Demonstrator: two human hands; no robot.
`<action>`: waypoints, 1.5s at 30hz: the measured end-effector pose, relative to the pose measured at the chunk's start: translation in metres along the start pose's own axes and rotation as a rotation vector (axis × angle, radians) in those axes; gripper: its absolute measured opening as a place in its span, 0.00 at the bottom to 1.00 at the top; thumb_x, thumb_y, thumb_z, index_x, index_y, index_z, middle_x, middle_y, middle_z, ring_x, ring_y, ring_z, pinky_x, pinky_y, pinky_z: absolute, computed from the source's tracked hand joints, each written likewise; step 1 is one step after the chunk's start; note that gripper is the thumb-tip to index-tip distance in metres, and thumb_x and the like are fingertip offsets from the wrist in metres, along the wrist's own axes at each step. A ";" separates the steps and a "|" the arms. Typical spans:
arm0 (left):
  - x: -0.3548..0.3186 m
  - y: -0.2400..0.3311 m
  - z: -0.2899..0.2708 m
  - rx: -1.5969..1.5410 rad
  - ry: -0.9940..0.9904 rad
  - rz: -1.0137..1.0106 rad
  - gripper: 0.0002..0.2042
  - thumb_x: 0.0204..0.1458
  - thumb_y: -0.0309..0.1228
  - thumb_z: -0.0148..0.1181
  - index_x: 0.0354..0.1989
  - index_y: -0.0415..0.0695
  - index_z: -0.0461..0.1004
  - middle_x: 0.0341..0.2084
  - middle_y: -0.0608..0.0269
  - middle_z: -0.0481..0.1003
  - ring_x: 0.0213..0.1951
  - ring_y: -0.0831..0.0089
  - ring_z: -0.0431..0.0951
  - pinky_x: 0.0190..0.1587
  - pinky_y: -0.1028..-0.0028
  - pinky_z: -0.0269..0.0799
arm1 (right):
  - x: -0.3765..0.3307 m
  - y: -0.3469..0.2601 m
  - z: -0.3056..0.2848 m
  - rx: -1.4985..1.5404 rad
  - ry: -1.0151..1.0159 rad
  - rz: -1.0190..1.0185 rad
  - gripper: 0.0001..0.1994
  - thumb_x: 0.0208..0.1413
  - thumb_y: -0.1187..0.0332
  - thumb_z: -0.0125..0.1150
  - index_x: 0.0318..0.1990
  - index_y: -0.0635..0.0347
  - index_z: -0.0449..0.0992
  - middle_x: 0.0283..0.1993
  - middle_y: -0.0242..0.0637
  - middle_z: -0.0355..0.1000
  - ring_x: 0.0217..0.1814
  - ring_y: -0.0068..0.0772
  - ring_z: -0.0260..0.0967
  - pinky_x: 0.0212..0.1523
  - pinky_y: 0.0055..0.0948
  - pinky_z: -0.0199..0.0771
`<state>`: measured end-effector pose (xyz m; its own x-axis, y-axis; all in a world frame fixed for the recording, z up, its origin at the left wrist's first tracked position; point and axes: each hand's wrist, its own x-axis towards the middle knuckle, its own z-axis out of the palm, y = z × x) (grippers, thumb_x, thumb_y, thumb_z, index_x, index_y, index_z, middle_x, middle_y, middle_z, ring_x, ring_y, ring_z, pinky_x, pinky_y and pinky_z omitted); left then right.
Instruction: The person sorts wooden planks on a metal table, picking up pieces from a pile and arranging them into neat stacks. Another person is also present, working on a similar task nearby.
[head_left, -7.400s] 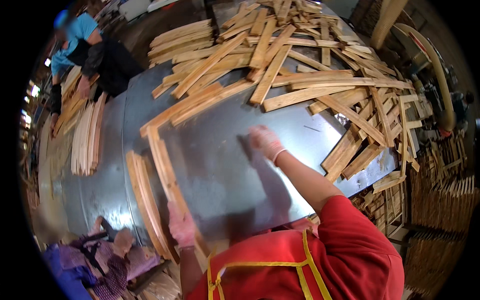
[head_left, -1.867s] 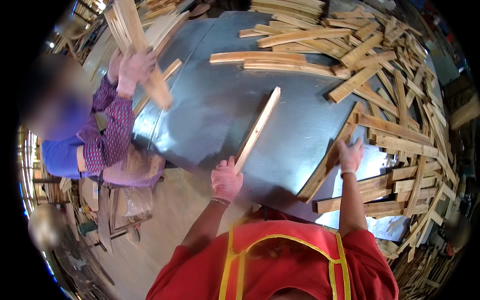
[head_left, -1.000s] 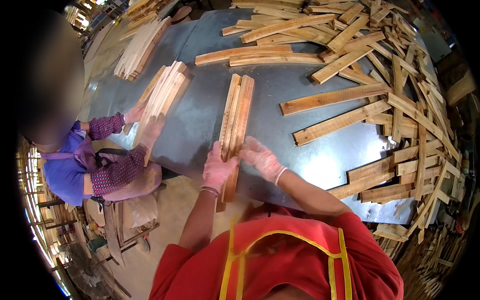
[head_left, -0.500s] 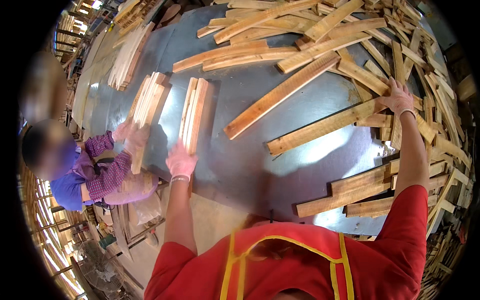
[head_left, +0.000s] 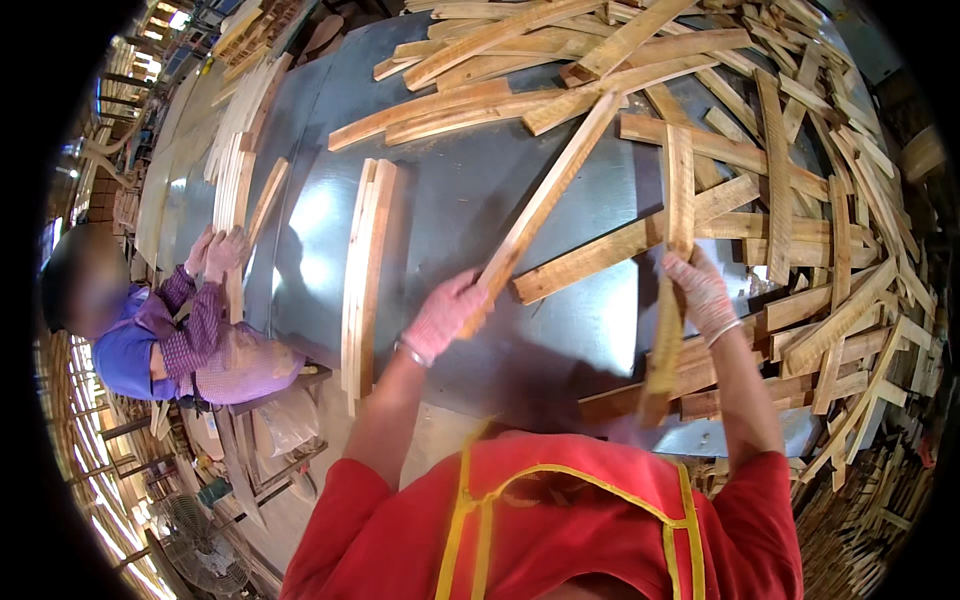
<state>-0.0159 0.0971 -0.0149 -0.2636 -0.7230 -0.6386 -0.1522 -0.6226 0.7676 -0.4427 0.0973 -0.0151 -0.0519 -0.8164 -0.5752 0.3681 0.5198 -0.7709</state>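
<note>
My gloved left hand (head_left: 446, 312) is closed around the near end of a long wooden strip (head_left: 550, 203), whose far end reaches the pile at the back. On the right, my gloved right hand (head_left: 700, 292) grips another wooden strip (head_left: 679, 185) near its middle; its near end is smeared by motion. Between my hands, a wooden strip (head_left: 580, 261) lies slanted on the metal table (head_left: 450, 190). To the left of my left hand stands a small bundle of strips (head_left: 366, 260), side by side, its near end over the table's edge.
A large jumble of wooden strips (head_left: 800, 220) covers the table's right and far sides. At the left, a co-worker in a purple sleeve (head_left: 190, 345) holds a stack of strips (head_left: 232, 190) with both gloved hands. A fan (head_left: 205, 545) stands on the floor at lower left.
My left hand has left the bundle and moved right onto a strip. My right hand has come nearer, bringing a strip turned lengthwise. The co-worker's stack has shifted farther left.
</note>
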 end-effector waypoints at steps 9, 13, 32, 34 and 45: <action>-0.153 -0.108 -0.086 1.002 0.803 0.436 0.19 0.50 0.36 0.71 0.51 0.45 0.84 0.57 0.53 0.75 0.57 0.48 0.74 0.59 0.56 0.72 | -0.003 0.128 0.199 0.009 -0.061 -0.075 0.18 0.62 0.77 0.61 0.59 0.58 0.73 0.35 0.28 0.72 0.28 0.20 0.65 0.28 0.24 0.67; -0.189 -0.171 -0.124 1.098 1.043 0.161 0.34 0.46 0.39 0.74 0.65 0.49 0.75 0.69 0.50 0.67 0.70 0.44 0.64 0.70 0.51 0.63 | -0.004 0.170 0.274 -0.196 -0.098 -0.062 0.18 0.61 0.79 0.61 0.59 0.60 0.73 0.43 0.34 0.76 0.41 0.29 0.73 0.43 0.30 0.76; -0.185 -0.128 -0.160 1.206 0.821 -0.168 0.53 0.40 0.43 0.78 0.77 0.45 0.55 0.71 0.42 0.62 0.70 0.46 0.67 0.69 0.50 0.68 | 0.031 0.007 0.105 -0.923 0.345 -0.515 0.31 0.59 0.54 0.68 0.68 0.56 0.73 0.65 0.44 0.76 0.64 0.51 0.74 0.65 0.40 0.74; -0.166 -0.101 -0.141 1.403 0.818 -0.189 0.54 0.38 0.44 0.79 0.76 0.43 0.58 0.71 0.42 0.62 0.72 0.46 0.64 0.71 0.51 0.65 | 0.034 -0.030 -0.058 -1.076 0.760 -0.842 0.27 0.58 0.55 0.68 0.64 0.54 0.76 0.57 0.51 0.79 0.60 0.56 0.75 0.61 0.44 0.77; 0.032 0.012 0.105 1.441 0.297 0.484 0.45 0.47 0.47 0.74 0.74 0.45 0.61 0.68 0.48 0.67 0.70 0.47 0.64 0.73 0.53 0.58 | -0.080 -0.096 -0.287 -1.478 0.994 0.139 0.50 0.47 0.49 0.75 0.78 0.49 0.57 0.65 0.56 0.74 0.65 0.56 0.75 0.63 0.47 0.77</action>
<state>-0.1267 0.0978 -0.0208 -0.3910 -0.9034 -0.1760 -0.9144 0.3595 0.1861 -0.7405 0.1849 0.0259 -0.7869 -0.5979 -0.1527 -0.6089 0.7925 0.0344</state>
